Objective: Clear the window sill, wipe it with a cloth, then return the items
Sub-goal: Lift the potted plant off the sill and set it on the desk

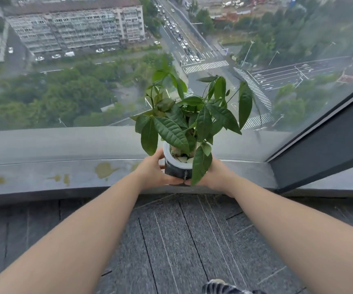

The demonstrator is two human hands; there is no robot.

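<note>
Smooth grey stone-like window sill (44, 175) with yellowish stains, glossy dark pot (174, 171), ribbed grey carpet (182, 240)

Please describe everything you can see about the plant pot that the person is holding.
The plant pot is a small round container, upright, with a dark wall and a white rim. Pale pebbles show inside it. A leafy green plant with long pointed leaves grows from it; one leaf hangs over the front. The left hand and the right hand grip it from either side, above the grey window sill, near the glass. Whether its base touches the sill is unclear.
</note>
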